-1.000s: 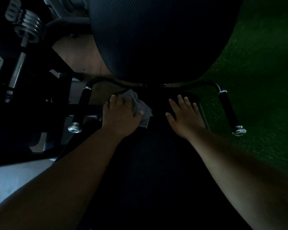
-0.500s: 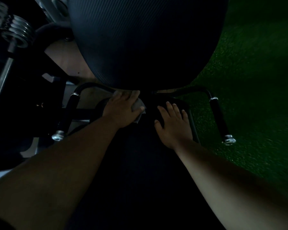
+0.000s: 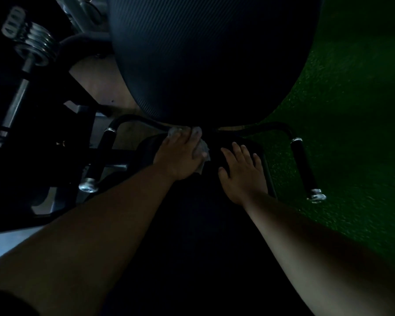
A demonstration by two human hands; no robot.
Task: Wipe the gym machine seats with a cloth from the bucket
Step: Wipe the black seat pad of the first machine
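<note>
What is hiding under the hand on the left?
A crumpled grey cloth lies under the left hand, pressed on the dark seat pad. Only its edges peek out past the fingers; the rest is covered by the hand.

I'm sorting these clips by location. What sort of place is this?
Most likely a gym. A stack of metal weight plates sits on a bar at upper left, a padded black machine seat fills the middle with grip handles at its sides, and green turf flooring lies to the right.
</note>
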